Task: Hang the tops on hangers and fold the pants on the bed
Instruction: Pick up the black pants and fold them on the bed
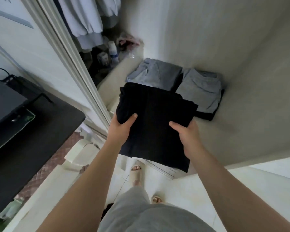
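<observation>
Left hand (122,125) and right hand (187,137) each grip folded black pants (155,114), over bed (241,72) edge. Grey pile (156,74) at 12 o'clock and second pile (201,91) at 1 lie folded. I judge task near done: set-down left.

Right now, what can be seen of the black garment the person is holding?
The black garment is plain, matte, soft-looking cloth folded into a rough rectangle. The left hand and right hand grip its near side, thumbs on top. It is held level over the near edge of the bed, its far edge hiding part of a folded grey garment.
</observation>
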The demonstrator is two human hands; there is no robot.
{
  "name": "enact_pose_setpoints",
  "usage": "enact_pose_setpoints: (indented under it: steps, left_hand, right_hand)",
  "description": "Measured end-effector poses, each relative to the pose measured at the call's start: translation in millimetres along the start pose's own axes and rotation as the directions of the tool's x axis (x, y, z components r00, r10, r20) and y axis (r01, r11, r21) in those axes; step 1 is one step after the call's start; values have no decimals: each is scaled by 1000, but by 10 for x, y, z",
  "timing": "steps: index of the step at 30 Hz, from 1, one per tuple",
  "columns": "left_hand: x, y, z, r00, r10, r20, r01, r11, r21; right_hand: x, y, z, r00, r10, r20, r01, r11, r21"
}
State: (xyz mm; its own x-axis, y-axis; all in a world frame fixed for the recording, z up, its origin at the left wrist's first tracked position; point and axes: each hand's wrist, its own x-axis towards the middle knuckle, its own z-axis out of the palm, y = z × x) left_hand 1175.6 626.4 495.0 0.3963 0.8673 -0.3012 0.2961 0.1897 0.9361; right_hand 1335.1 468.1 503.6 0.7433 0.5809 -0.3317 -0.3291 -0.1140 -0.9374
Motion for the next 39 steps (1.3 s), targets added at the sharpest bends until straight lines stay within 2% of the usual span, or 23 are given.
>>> enact_pose_setpoints:
  steps: [4, 8, 12, 17, 22, 27, 31, 33, 35, 37, 39]
  left_hand:
    - [571, 185, 263, 998, -19, 56, 18, 1000, 8]
    - [1239, 422, 460, 991, 21, 132, -27, 998, 48]
    - [2025, 662, 625, 975, 51, 217, -72, 993, 91]
    - [2973, 872, 839, 956, 54, 289, -99, 985, 142]
    - [3832, 947, 1125, 953, 106, 282, -170, 962, 214]
    - [4612, 804, 1524, 958, 188, 217, -247, 924, 291]
    - [5059, 538, 1696, 975, 145, 171, -199, 910, 365]
    - [5151, 381, 1704, 981, 113, 160, -174, 875, 451]
    - [5140, 251, 1695, 978, 129, 164, -197, 830, 521]
    - [5059, 173, 1670, 971, 170, 168, -236, 791, 564]
    - [5004, 139, 1626, 965, 208, 161, -263, 781, 567]
  right_hand:
    - [435, -13, 30, 994, 1, -110, 4, 999, 50]
    - [907, -62, 159, 982, 38, -186, -20, 995, 99]
    - [1429, -163, 311, 967, 75, -243, -38, 987, 154]
    - [2185, -301, 468, 962, 54, -269, -21, 992, 123]
    - [3089, -444, 532, 974, 38, -222, -23, 997, 71]
    - [4124, -301, 591, 961, 37, -275, -20, 998, 64]
    - [4845, -80, 703, 957, 123, -262, -105, 991, 80]
    - [5022, 36, 738, 958, 116, -261, -118, 993, 7]
    - [5047, 174, 743, 962, 30, -273, -75, 985, -155]
    - [4960, 312, 742, 972, -59, -227, -33, 924, -381]
    - [4842, 405, 738, 986, -82, -143, 0, 865, -501]
